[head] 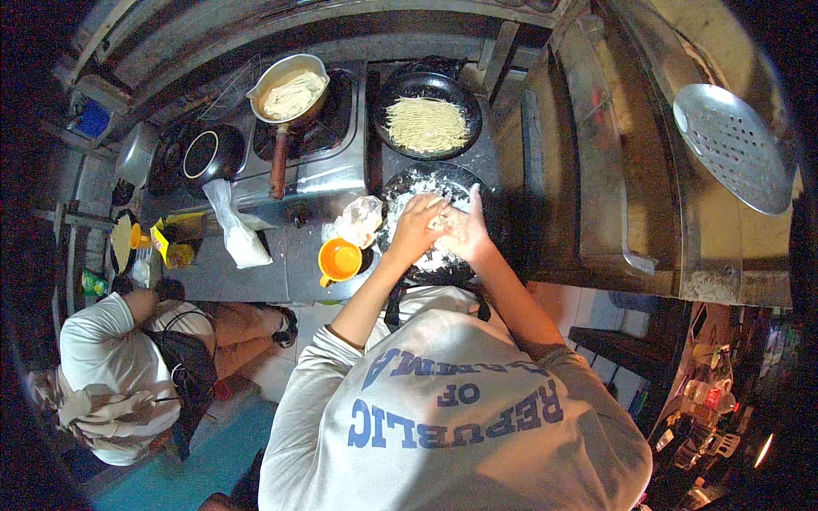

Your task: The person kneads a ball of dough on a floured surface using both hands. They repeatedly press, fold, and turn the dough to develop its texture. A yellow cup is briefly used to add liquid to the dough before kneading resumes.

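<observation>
A lump of pale dough [438, 221] is pressed between my two hands, mostly covered by them. My left hand [414, 225] wraps its fingers over the dough from the left. Against the other side lies the palm of my right hand [468, 227], its thumb raised and dusted white. Both are above a round dark pan [418, 171] that holds loose white flour [436, 259]. Just left of the pan stand an orange cup [339, 260] and a crumpled clear plastic bag [360, 221]. Behind it, a black frying pan [382, 131] holds cut noodle strands [427, 124].
A saucepan [278, 153] with pale dough-like contents sits on the gas stove [319, 174]. A bag of white powder [246, 246] lies on the counter [293, 268]. Another person [118, 377] sits low at left. A perforated metal skimmer [735, 150] hangs at right.
</observation>
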A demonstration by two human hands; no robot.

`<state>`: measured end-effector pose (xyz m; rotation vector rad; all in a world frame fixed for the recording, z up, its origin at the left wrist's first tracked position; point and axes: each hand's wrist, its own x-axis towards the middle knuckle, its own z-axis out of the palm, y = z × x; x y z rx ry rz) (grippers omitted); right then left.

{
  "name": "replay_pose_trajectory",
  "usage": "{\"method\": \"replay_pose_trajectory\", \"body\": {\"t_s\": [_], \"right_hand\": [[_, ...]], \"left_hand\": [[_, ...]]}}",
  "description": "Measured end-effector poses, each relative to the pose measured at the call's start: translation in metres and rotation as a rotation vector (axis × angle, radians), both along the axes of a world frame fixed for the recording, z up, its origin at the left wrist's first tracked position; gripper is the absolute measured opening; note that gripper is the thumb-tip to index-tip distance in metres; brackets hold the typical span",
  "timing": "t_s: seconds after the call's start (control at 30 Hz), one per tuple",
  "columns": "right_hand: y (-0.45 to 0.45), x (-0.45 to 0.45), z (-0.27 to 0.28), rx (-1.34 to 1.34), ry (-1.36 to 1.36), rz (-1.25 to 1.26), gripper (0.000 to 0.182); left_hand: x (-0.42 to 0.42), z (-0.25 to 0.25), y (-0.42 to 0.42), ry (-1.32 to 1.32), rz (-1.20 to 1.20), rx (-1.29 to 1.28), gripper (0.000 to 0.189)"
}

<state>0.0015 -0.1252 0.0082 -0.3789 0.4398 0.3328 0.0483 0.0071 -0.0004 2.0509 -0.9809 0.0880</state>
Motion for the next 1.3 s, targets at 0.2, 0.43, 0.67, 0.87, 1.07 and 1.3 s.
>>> {"method": "replay_pose_trajectory", "body": {"t_s": [0.2, 0.43, 0.67, 0.87, 1.07, 1.3], "right_hand": [[-0.004, -0.016, 0.010, 0.062, -0.039, 0.038, 0.114], [0.000, -0.014, -0.014, -0.411, -0.003, 0.057, 0.063], [0.014, -0.015, 0.021, -1.738, -0.545, -0.208, 0.050], [0.011, -0.008, 0.005, -1.728, -0.679, -0.277, 0.031], [0.008, -0.004, 0.002, -1.810, -0.699, -0.385, 0.015], [0.002, 0.000, 0.015, -1.774, -0.561, -0.327, 0.019]], "left_hand": [[0.002, 0.012, -0.007, 0.073, 0.125, -0.229, 0.017], [-0.010, -0.001, -0.014, 0.903, 0.284, -0.411, 0.028], [-0.004, -0.016, -0.017, 1.502, 0.173, -0.882, 0.039], [-0.003, -0.020, 0.000, 2.049, -0.555, -1.260, 0.101], [-0.012, -0.012, 0.009, 2.569, -0.707, -1.735, 0.086], [-0.012, 0.004, 0.007, 1.946, -0.275, -1.013, 0.077]]}}
